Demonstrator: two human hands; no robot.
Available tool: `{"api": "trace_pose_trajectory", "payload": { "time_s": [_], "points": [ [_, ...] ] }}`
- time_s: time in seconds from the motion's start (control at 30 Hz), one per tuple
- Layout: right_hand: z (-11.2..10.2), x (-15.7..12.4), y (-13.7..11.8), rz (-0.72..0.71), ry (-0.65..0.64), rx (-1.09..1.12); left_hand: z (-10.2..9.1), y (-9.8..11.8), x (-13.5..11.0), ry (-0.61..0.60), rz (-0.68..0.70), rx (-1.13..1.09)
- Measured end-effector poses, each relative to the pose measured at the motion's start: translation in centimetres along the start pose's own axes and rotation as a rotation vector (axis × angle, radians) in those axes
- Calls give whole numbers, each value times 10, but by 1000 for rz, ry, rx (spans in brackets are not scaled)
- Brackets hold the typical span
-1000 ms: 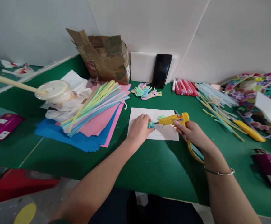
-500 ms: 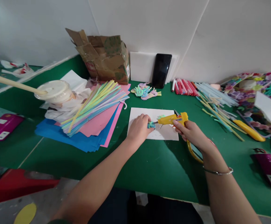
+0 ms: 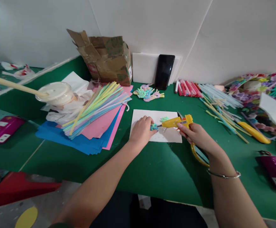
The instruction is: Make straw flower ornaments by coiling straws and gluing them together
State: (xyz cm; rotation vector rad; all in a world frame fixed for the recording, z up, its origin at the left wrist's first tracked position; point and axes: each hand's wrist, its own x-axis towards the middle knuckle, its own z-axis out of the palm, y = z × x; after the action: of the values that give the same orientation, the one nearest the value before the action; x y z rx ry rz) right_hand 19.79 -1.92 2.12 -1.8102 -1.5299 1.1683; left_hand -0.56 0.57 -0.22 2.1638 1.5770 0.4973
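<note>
My right hand is wrapped round a yellow hot glue gun, whose nozzle points left. The nozzle tip is at or close to a small blue-green pipe-cleaner piece; whether they touch is hard to make out. That piece is pinched in the fingers of my left hand, which hide part of it. Both are over a white sheet of paper on the green table. A light green pipe-cleaner piece lies on the sheet behind the nozzle. Scissors with yellow handles lie partly under my right hand.
Bundled pastel pipe cleaners cover pink and blue sheets on the left. Twisted pipe-cleaner shapes lie behind the paper. At the back stand a cardboard box and a phone. Red markers and a yellow cutter lie right.
The glue gun and my right hand have shifted slightly to the right. My left hand stays in place with the blue-green piece.
</note>
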Motion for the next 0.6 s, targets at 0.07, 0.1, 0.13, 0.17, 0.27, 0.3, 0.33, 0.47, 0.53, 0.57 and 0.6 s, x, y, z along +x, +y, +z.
{"api": "trace_pose_trajectory", "payload": {
  "time_s": [0.07,0.1,0.13,0.17,0.27,0.3,0.33,0.47,0.53,0.57,0.6],
  "points": [
    [-1,-1,-1,12,3,-2,0,0,0,-1,1,0],
    [-2,-1,-1,19,5,-5,0,0,0,-2,2,0],
    [-2,-1,-1,25,5,-9,0,0,0,-3,2,-1],
    [-2,-1,-1,31,1,-13,0,0,0,-5,3,-1],
    [-2,0,-1,21,-6,-17,-1,1,0,-11,-2,2],
    [-1,0,-1,12,-8,-16,-2,1,0,-12,-3,4],
    [-1,-1,-1,7,-11,-16,-2,1,0,-11,-4,5],
    [0,-2,-5,6,-38,-36,-1,1,0,-5,3,4],
    [0,-3,-6,6,-42,-48,-1,1,0,-2,3,4],
    [0,-3,-7,5,-39,-54,-1,1,0,-2,2,5],
    [0,-3,-7,5,-35,-60,-1,1,0,-3,0,6]
  ]
}}
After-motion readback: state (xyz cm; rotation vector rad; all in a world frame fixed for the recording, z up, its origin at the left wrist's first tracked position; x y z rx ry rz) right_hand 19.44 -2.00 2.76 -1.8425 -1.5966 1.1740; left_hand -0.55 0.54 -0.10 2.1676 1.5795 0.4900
